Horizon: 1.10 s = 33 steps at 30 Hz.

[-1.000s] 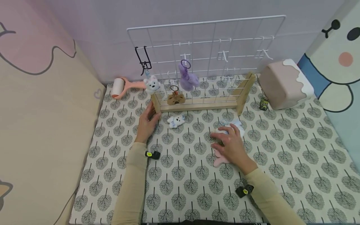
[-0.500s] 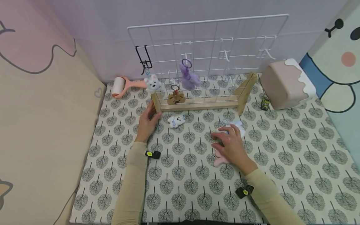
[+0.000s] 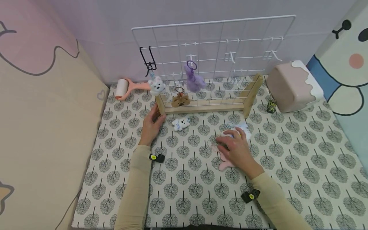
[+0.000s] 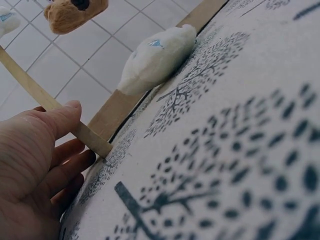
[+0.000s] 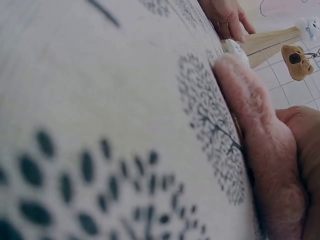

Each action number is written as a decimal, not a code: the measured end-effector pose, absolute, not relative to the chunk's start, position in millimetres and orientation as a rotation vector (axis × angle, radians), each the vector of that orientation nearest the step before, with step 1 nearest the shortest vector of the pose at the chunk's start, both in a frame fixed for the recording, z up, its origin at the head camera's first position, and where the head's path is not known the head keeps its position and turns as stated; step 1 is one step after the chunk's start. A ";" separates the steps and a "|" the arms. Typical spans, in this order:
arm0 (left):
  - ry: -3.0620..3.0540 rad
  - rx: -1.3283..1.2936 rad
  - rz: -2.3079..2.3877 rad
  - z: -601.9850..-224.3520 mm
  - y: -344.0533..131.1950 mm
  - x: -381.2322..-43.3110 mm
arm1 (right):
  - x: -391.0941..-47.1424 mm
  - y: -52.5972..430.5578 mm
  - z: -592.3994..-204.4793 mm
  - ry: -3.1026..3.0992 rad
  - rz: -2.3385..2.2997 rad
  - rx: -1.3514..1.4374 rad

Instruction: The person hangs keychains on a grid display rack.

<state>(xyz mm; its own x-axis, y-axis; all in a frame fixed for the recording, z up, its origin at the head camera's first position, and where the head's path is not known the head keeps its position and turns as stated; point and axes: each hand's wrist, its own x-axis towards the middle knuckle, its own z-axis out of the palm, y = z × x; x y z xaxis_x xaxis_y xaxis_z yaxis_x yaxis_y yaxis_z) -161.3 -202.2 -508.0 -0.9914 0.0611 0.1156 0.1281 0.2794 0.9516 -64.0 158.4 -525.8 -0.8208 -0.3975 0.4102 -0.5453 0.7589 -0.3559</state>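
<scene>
At the rack's left end, my left hand [image 3: 150,126] grips the wooden foot [image 4: 92,140], thumb on the near side and fingers behind. My right hand [image 3: 237,150] is low over a pink plush keychain [image 5: 267,145]; thumb and index finger pinch it near its ring [image 3: 210,143], though the palm hides much of the plush. Just beyond those fingers lies a white and blue plush [image 3: 243,129], partly covered by the hand. A small white dog plush [image 3: 181,124] rests on the cloth in front of the rack.
On the white wire rack [image 3: 212,60] hang a white bear plush [image 3: 157,85], a purple plush [image 3: 194,80] and a brown plush [image 3: 180,100]. A peach lint roller [image 3: 130,89] lies left; a pink box [image 3: 293,86] and a small dark-yellow item [image 3: 271,106] are right.
My right thumb has drawn up closer to the index finger, and the pink keychain's ring now shows left of the fingertips. The left hand keeps its place on the foot.
</scene>
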 end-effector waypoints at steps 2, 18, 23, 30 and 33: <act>-2.471 -0.180 -1.839 -508.1 -202.2 -161.3 | -64.1 157.6 -523.6 -2.693 0.642 0.730; -2.455 -0.195 -1.845 -508.9 -202.6 -162.0 | -70.5 138.7 -504.6 -2.887 0.644 0.831; -2.467 -0.186 -1.837 -509.6 -202.3 -162.5 | -71.5 134.1 -505.0 -2.893 0.649 0.833; -2.466 -0.188 -1.843 -509.5 -202.6 -162.8 | -71.8 129.4 -507.7 -2.826 0.713 0.844; -2.457 -0.195 -1.845 -509.4 -202.8 -162.6 | -72.7 128.2 -510.1 -2.791 0.701 0.858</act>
